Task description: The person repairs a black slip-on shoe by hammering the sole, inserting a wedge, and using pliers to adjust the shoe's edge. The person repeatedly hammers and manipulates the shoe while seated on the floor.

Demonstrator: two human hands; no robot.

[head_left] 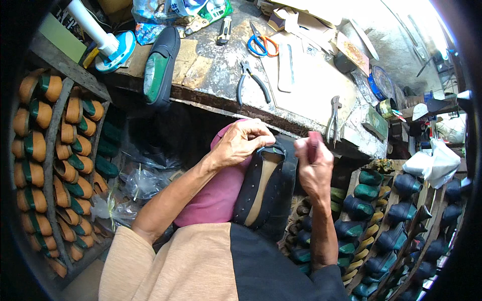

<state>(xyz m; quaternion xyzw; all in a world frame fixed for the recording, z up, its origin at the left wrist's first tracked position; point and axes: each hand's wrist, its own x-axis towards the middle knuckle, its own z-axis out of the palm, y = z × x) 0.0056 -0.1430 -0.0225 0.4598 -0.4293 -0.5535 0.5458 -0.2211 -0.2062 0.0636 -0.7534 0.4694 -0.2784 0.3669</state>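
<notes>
A dark shoe upper with a tan insole [264, 188] lies bottom-up on my lap, over a pink cloth [213, 198]. My left hand [241, 143] pinches the shoe's toe rim at its far end. My right hand [314, 163] is closed around a small reddish tool handle [314, 144], held upright just right of the shoe's toe. Small studs dot the shoe's dark side.
The worn workbench [211, 75] ahead carries pliers [252, 80], scissors with blue and orange handles [261, 44], pincers [333, 120], a utility knife [224, 30] and a dark shoe with a green sole [160, 67]. Racks of shoe lasts stand left [50, 155] and right [391, 220].
</notes>
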